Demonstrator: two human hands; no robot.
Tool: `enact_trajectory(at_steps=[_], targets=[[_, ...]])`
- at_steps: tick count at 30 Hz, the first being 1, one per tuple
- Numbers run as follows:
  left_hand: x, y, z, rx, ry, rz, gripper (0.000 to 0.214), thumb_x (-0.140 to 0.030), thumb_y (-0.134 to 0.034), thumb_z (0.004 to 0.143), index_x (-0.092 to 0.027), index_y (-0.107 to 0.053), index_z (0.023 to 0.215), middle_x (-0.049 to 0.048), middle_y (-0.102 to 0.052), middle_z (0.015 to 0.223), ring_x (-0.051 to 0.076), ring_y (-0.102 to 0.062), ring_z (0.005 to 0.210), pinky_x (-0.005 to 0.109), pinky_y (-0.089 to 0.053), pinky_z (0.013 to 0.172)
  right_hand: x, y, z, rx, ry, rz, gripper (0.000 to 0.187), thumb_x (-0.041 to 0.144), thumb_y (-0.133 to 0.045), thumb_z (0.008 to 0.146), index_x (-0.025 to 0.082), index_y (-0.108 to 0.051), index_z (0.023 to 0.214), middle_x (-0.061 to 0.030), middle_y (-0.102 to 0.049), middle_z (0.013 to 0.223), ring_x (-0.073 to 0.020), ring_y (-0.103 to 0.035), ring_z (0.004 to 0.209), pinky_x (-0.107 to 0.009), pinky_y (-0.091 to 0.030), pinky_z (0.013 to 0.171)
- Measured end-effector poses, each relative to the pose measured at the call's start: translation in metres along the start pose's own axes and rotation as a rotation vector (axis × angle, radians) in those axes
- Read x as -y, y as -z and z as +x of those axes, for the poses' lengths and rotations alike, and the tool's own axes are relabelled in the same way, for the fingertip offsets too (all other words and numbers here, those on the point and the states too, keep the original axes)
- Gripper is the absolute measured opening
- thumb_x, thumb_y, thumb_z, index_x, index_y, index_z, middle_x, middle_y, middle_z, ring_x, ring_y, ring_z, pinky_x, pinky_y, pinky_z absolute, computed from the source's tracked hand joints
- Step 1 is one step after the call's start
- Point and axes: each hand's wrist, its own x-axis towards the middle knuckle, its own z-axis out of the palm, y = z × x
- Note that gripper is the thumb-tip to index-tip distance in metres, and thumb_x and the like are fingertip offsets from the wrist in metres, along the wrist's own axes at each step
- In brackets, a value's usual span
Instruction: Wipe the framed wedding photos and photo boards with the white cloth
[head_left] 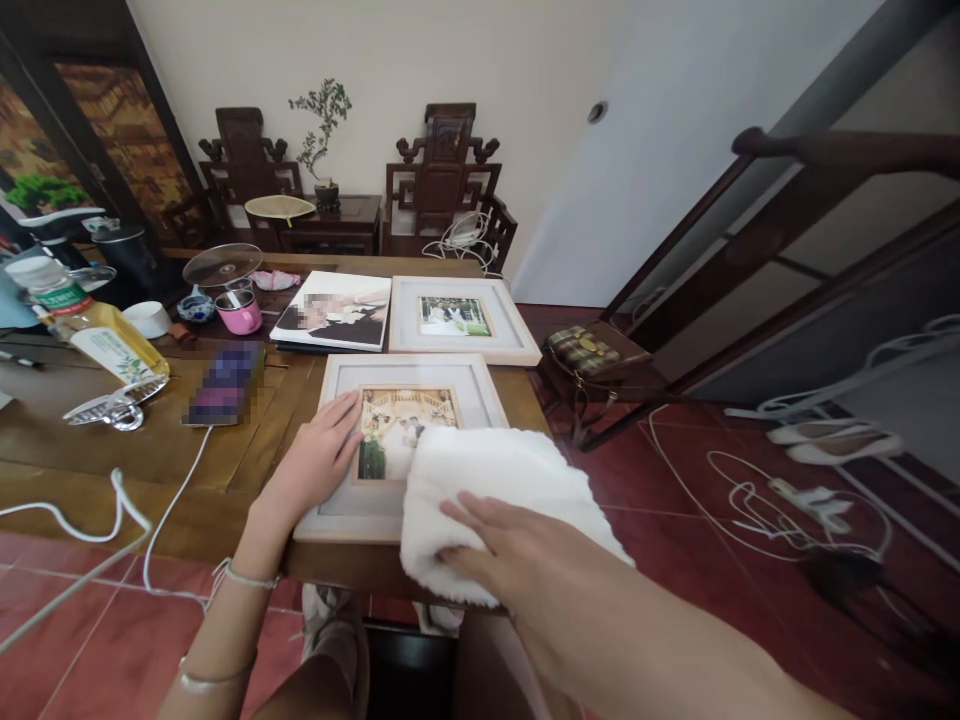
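A white picture frame (420,385) with a photo in it lies flat near the front edge of the wooden table (90,440). My left hand (319,460) rests flat on the frame's left side, fingers stretched out. A fluffy white cloth (502,480) covers the frame's right half and hangs over the table edge. My right hand (502,545) presses down on the cloth's lower part with fingers extended.
A second white frame (461,318) and a photo album (337,312) lie farther back. A pink cup (240,310), a bottle (90,325), a phone with a white cable (225,385) and dishes sit at left. Carved chairs stand behind; a handbag (589,352) and cables are on the floor at right.
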Motion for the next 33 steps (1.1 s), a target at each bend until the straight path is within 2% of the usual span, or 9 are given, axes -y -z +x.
enact_trajectory(at_steps=[2,5,8,13,17,19,22,29,33], targets=[[0.000,0.001,0.000,0.010,-0.002,0.002,0.050,-0.031,-0.034,0.103,-0.012,-0.042,0.149,0.0150,-0.039,0.157,0.028,-0.035,0.146,0.052,-0.034,0.118,0.003,0.000,-0.005,-0.043,0.023,0.037,0.061,-0.005,-0.047,0.069,0.019,-0.070,0.121,-0.0136,-0.059,0.140,-0.0301,-0.056,0.129,-0.043,-0.044,0.111],[0.000,0.001,0.001,0.018,-0.002,0.011,0.050,-0.031,-0.035,0.103,-0.011,-0.042,0.148,0.0151,-0.039,0.157,0.028,-0.035,0.146,0.051,-0.033,0.119,-0.009,-0.002,0.005,-0.050,-0.005,0.062,0.069,-0.006,-0.045,0.066,0.018,-0.067,0.126,-0.0141,-0.054,0.145,-0.0304,-0.051,0.134,-0.045,-0.045,0.110],[0.001,0.000,0.000,0.015,-0.007,0.018,0.049,-0.032,-0.036,0.103,-0.014,-0.043,0.148,0.0143,-0.039,0.157,0.027,-0.035,0.146,0.050,-0.033,0.119,-0.036,-0.010,0.029,-0.072,-0.055,0.048,0.073,-0.006,-0.044,0.067,0.016,-0.062,0.134,-0.0158,-0.047,0.151,-0.0307,-0.041,0.141,-0.049,-0.040,0.113],[0.002,0.000,-0.001,0.019,-0.017,0.028,0.049,-0.033,-0.036,0.103,-0.013,-0.042,0.148,0.0141,-0.038,0.157,0.026,-0.033,0.147,0.050,-0.033,0.119,-0.089,-0.018,0.077,-0.250,-0.164,-0.083,0.071,-0.005,-0.046,0.071,0.011,-0.055,0.140,-0.0186,-0.040,0.155,-0.0299,-0.033,0.146,-0.051,-0.029,0.120],[0.003,0.000,-0.002,0.029,-0.014,0.032,0.050,-0.033,-0.036,0.103,-0.012,-0.041,0.148,0.0145,-0.038,0.158,0.027,-0.033,0.147,0.051,-0.033,0.119,-0.107,-0.018,0.100,-0.297,-0.222,-0.185,0.067,-0.004,-0.048,0.074,0.005,-0.052,0.140,-0.0220,-0.038,0.155,-0.0327,-0.028,0.147,-0.049,-0.025,0.121],[0.003,-0.001,-0.002,0.022,-0.017,0.024,0.050,-0.033,-0.036,0.103,-0.014,-0.040,0.149,0.0137,-0.038,0.158,0.026,-0.033,0.147,0.052,-0.034,0.118,-0.104,-0.019,0.101,-0.285,-0.217,-0.194,0.065,-0.004,-0.048,0.074,0.007,-0.056,0.138,-0.0207,-0.041,0.154,-0.0328,-0.029,0.147,-0.051,-0.025,0.121],[0.004,-0.002,-0.002,0.006,-0.019,0.011,0.050,-0.034,-0.036,0.103,-0.017,-0.040,0.150,0.0129,-0.038,0.158,0.027,-0.034,0.146,0.053,-0.035,0.117,-0.086,-0.021,0.091,-0.236,-0.187,-0.190,0.064,-0.005,-0.047,0.073,0.009,-0.060,0.134,-0.0193,-0.045,0.152,-0.0333,-0.033,0.145,-0.052,-0.026,0.120],[0.003,-0.002,-0.002,-0.007,-0.018,0.013,0.049,-0.032,-0.036,0.103,-0.016,-0.042,0.149,0.0132,-0.040,0.157,0.026,-0.035,0.146,0.050,-0.036,0.117,-0.024,0.003,0.034,0.036,0.020,0.058,0.069,-0.007,-0.043,0.067,0.017,-0.067,0.127,-0.0157,-0.053,0.147,-0.0308,-0.046,0.138,-0.048,-0.039,0.113],[0.002,-0.001,-0.001,-0.001,-0.021,0.013,0.050,-0.032,-0.036,0.102,-0.016,-0.040,0.150,0.0139,-0.040,0.157,0.026,-0.035,0.146,0.051,-0.035,0.117,-0.019,0.005,0.023,0.059,0.099,0.167,0.068,-0.006,-0.042,0.064,0.020,-0.069,0.121,-0.0116,-0.052,0.148,-0.0266,-0.046,0.138,-0.044,-0.038,0.115]])
